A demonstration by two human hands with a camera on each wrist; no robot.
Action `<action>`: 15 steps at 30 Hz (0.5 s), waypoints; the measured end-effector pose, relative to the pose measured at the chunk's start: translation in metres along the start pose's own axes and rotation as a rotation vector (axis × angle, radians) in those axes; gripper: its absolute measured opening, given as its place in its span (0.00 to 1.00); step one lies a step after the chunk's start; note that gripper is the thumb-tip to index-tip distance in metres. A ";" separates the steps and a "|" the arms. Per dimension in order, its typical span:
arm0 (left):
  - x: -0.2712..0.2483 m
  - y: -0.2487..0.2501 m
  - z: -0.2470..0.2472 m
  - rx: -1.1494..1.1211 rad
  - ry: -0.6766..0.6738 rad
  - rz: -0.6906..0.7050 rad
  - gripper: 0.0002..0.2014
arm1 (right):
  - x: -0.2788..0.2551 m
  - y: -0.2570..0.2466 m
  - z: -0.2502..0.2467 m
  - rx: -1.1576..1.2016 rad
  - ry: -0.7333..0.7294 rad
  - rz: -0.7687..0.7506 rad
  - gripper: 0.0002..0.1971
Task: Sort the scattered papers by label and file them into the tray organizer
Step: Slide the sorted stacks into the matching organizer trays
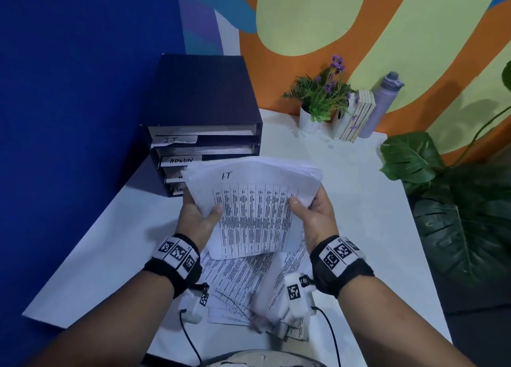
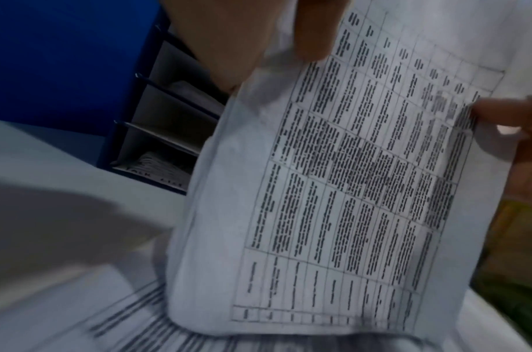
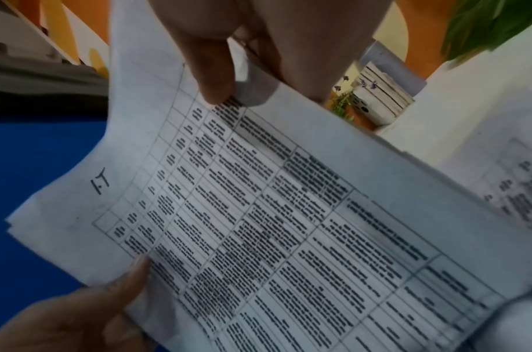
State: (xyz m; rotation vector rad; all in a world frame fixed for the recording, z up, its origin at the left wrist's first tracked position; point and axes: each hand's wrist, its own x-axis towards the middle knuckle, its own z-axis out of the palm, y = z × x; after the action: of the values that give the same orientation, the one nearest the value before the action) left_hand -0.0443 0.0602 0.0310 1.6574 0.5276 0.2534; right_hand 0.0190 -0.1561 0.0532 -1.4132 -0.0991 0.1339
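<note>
— Papers marked "I.T" (image 1: pixel 250 200): who has them?
— Both hands do, lifted clear of the white table (image 1: pixel 359 200). The left hand (image 1: pixel 197 218) pinches the stack's left edge, thumb on the printed face, fingers hidden behind. The right hand (image 1: pixel 318 214) pinches the right edge the same way.
— And past the grip?
— Just beyond the left hand stands the tray organizer (image 1: pixel 204 134), its slots tagged "IT" and "ADMIN"; the lower tags are partly covered by the stack.
— Below the grip?
— More scattered sheets (image 1: pixel 240 281) lie on the table under the wrists.
— To the right?
— Further back, a potted plant (image 1: pixel 320 101) and a bottle (image 1: pixel 381 104)
</note>
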 end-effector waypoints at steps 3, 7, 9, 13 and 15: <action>0.003 -0.006 -0.002 0.138 0.017 -0.032 0.20 | -0.005 0.007 0.005 -0.140 -0.070 0.050 0.21; 0.011 0.008 -0.014 0.062 0.143 -0.053 0.15 | 0.010 0.001 0.021 -0.147 -0.020 0.029 0.17; 0.017 0.006 -0.028 -0.008 0.144 -0.091 0.14 | 0.022 -0.003 0.035 -0.120 -0.019 0.032 0.16; 0.025 -0.005 -0.064 -0.061 0.073 -0.214 0.19 | 0.051 0.005 0.069 -0.190 -0.024 0.132 0.09; 0.025 -0.015 -0.080 0.004 -0.008 -0.270 0.21 | 0.066 0.011 0.082 -0.241 -0.009 0.198 0.08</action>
State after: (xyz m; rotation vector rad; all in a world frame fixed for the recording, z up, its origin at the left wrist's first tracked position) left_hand -0.0623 0.1436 0.0262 1.5701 0.7382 0.0471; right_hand 0.0717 -0.0642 0.0539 -1.6619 0.0190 0.3005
